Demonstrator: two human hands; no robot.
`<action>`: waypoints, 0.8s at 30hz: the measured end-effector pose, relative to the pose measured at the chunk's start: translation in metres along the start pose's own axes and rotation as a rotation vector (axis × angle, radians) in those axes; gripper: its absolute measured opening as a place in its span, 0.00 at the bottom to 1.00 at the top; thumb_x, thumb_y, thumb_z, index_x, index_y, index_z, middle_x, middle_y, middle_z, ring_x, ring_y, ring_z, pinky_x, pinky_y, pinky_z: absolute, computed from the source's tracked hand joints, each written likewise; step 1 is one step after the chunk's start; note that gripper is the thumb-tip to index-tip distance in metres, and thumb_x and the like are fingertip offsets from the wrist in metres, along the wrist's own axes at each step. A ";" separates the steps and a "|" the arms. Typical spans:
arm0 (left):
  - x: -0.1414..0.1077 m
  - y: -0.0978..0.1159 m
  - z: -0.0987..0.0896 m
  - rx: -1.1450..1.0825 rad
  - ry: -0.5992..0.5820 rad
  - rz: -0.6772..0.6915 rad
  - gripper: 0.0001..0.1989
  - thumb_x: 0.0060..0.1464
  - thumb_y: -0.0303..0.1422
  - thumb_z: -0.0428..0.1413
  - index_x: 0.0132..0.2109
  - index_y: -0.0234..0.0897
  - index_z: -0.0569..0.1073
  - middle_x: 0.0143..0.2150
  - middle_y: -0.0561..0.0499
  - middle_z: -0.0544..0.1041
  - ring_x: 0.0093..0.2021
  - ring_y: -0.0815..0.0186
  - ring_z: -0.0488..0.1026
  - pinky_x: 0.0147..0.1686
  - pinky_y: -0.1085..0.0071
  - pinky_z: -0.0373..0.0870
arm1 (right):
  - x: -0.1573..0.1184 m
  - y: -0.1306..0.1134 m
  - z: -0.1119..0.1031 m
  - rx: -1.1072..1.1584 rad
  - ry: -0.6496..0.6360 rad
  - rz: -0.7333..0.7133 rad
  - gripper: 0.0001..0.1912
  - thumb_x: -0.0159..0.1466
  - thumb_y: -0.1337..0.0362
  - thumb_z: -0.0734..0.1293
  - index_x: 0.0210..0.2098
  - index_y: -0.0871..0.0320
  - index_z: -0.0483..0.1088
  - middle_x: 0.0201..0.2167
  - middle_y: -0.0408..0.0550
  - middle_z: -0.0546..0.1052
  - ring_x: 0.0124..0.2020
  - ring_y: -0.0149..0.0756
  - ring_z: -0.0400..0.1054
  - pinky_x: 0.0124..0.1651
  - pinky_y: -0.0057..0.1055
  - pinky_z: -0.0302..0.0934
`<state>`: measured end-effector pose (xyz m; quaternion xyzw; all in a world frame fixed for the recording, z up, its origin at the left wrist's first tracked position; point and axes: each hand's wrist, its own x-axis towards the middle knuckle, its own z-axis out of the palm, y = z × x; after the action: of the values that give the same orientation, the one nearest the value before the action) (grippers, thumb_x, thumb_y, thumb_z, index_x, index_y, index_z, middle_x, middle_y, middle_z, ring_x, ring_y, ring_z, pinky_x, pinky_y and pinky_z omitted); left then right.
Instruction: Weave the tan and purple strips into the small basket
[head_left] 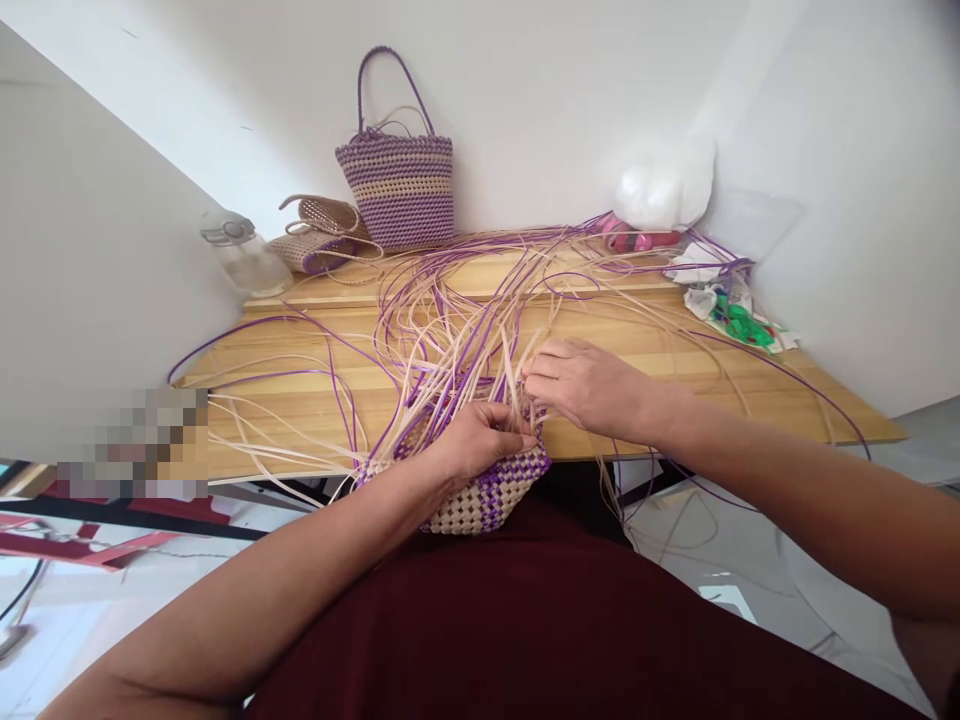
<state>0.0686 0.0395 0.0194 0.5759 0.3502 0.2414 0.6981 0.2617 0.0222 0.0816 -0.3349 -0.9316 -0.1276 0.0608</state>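
Note:
A partly woven basket [480, 500] in cream and purple strips rests against my body at the table's front edge. My left hand [484, 440] is closed on its upper rim, thumb along the outside near the right corner. Just above that corner, my right hand [566, 385] pinches a cream weaving strip, its fingertips close to the rim. Long loose cream and purple strips [450, 340] rise out of the basket and spread over the table behind it. My left hand and forearm cover part of the basket's left side.
A finished purple and cream handbag [397, 190] stands against the back wall. Left of it are smaller woven pieces [319, 245] and a clear bottle [247, 260]. At the right lie a white plastic bag [666, 185] and green items [746, 325] on the wooden table [645, 350].

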 end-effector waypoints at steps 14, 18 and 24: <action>-0.001 -0.003 -0.001 0.020 -0.001 0.030 0.08 0.38 0.31 0.67 0.27 0.32 0.77 0.27 0.51 0.77 0.29 0.69 0.69 0.36 0.70 0.66 | 0.010 0.004 0.002 -0.014 -0.091 -0.061 0.09 0.66 0.71 0.61 0.34 0.59 0.73 0.36 0.51 0.74 0.40 0.39 0.62 0.43 0.36 0.54; -0.002 -0.001 -0.002 0.043 0.015 0.022 0.08 0.40 0.32 0.66 0.28 0.32 0.77 0.26 0.52 0.76 0.28 0.70 0.68 0.33 0.71 0.65 | 0.000 -0.021 -0.025 -0.054 -0.223 0.197 0.06 0.61 0.73 0.63 0.29 0.60 0.70 0.28 0.51 0.74 0.33 0.40 0.64 0.37 0.37 0.54; -0.006 0.001 -0.002 0.142 0.036 0.057 0.07 0.41 0.32 0.65 0.28 0.32 0.77 0.26 0.52 0.76 0.28 0.69 0.69 0.32 0.71 0.65 | -0.010 -0.049 -0.043 0.963 -0.468 0.635 0.10 0.66 0.58 0.60 0.38 0.57 0.69 0.30 0.44 0.77 0.21 0.27 0.66 0.24 0.26 0.56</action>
<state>0.0635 0.0361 0.0211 0.6292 0.3627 0.2459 0.6419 0.2393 -0.0326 0.1106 -0.5498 -0.7280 0.4082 0.0343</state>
